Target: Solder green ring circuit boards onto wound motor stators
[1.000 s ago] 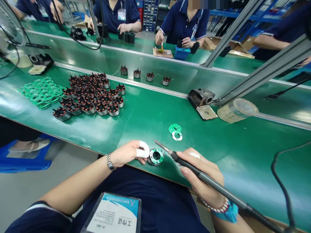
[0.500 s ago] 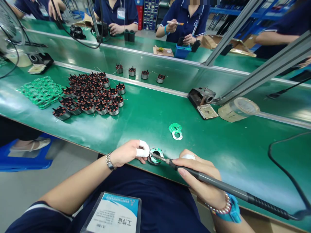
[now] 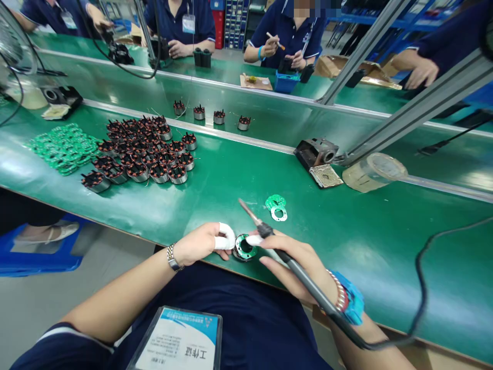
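Note:
My left hand (image 3: 210, 240), its fingertips in white covers, is closed on the left rim of a motor stator (image 3: 239, 255) at the table's front edge. A green ring-shaped circuit board (image 3: 252, 253) sits on top of the stator. My right hand (image 3: 295, 257) grips a soldering iron (image 3: 304, 280) across its fingers, tip pointing up and to the left, clear of the board. A white-covered finger of the right hand is at the board's right side; whether it touches is unclear. Just beyond lie a few loose circuit boards (image 3: 276, 201), one showing a white face.
Many stators (image 3: 134, 154) are grouped at left beside a pile of green boards (image 3: 63, 146). A soldering iron stand (image 3: 318, 154) and a plastic tub (image 3: 373, 172) stand at back right. The iron's cable (image 3: 421, 277) loops at right. Co-workers sit across the table.
The soldering iron's tip has lifted off the board and swung up and away. My right hand has moved left, bringing a finger to the board. The left hand stays on the stator.

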The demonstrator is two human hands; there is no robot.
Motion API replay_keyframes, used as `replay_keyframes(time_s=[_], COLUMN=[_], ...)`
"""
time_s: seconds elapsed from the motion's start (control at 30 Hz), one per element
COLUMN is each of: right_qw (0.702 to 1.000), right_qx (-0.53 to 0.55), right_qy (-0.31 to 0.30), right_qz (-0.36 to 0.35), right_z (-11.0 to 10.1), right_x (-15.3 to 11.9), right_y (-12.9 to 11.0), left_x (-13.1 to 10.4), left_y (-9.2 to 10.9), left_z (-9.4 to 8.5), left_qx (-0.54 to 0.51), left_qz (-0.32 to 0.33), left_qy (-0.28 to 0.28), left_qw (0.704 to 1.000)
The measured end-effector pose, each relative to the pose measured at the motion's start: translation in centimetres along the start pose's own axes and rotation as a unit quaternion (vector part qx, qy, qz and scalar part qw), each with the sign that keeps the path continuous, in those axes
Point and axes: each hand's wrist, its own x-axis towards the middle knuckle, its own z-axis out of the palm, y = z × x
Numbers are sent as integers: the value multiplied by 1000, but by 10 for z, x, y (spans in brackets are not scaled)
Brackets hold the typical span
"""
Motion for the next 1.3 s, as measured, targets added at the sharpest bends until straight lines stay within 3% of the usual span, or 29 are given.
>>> replay_keyframes(time_s=[0.13, 0.23, 0.37, 0.5, 0.57, 0.63, 0.7, 0.77, 0.9, 0.97, 1.0, 1.13, 1.2, 1.3], right_qw=[992, 990, 993, 995, 994, 993, 992, 991, 990, 990, 990, 990, 990, 990], right_qx=[3, -12, -47, -93, -108, -116, -120, -122, -125, -126, -126, -125, -123, -123], right_qy=[-115, -130, -97, -27, 6, 29, 44, 54, 59, 60, 61, 65, 67, 68], right_qz=[-51, -56, -54, -20, -2, 6, 6, 4, 6, 6, 6, 7, 6, 5], right_z=[3, 3, 9, 20, 26, 30, 33, 35, 38, 39, 39, 39, 39, 40], right_x=[17, 21, 16, 8, 5, 3, 2, 1, 1, 1, 1, 1, 2, 2], right_y=[8, 13, 15, 13, 10, 8, 6, 5, 4, 3, 3, 2, 2, 2], left_x=[0, -5, -18, -28, -28, -26, -23, -22, -22, -24, -26, -30, -29, -22], left_y=[-1, -3, -9, -23, -30, -34, -33, -27, -10, -5, -4, -7, -10, -13], left_z=[0, -2, 0, 10, 16, 20, 22, 22, 14, 6, 1, -14, -16, -13], left_qx=[19, 61, 224, 408, 451, 466, 461, 433, 282, 239, 251, 370, 376, 349], left_qz=[0, 21, 102, 186, 216, 223, 213, 187, 36, -21, -14, 189, 265, 303], left_qy=[14, 45, 115, 155, 178, 192, 190, 174, 66, 24, 29, 88, 53, 12], left_qw=[1000, 997, 962, 880, 847, 834, 840, 864, 957, 970, 967, 905, 886, 887])
